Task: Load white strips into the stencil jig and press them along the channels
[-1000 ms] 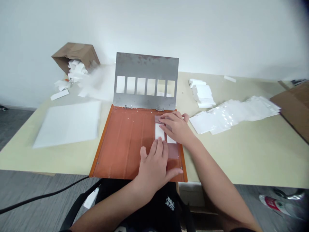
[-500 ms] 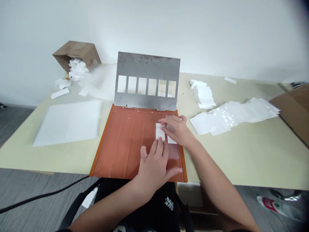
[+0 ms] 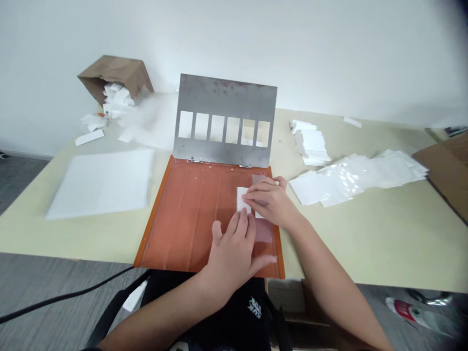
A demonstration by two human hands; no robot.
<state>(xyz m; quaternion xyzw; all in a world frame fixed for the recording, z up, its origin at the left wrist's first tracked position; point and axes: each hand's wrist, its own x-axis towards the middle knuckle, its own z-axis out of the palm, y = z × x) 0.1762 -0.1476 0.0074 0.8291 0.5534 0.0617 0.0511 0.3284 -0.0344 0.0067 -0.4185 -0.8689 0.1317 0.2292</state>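
An orange-brown board [image 3: 186, 214] lies on the table in front of me, its hinged grey metal lid [image 3: 226, 102] with several rectangular windows standing upright at the back. On the board's right side lies a clear plastic pouch [image 3: 263, 230] with a white card [image 3: 242, 199] in it. My left hand [image 3: 234, 246] lies flat on the pouch's near end, fingers stretched out. My right hand [image 3: 268, 200] rests on the pouch's far end, fingers extended and pressed on the white card.
A stack of white sheets [image 3: 102, 183] lies left of the board. A tipped brown box [image 3: 117, 75] spills white cards at the back left. Clear pouches [image 3: 358, 175] and a white card stack [image 3: 310, 144] lie to the right. Cardboard [image 3: 448, 165] sits far right. A black cable [image 3: 62, 295] hangs below.
My right hand has slid a little toward me along the pouch, over the white card. My left hand has stayed pressed in place. The view has shifted slightly.
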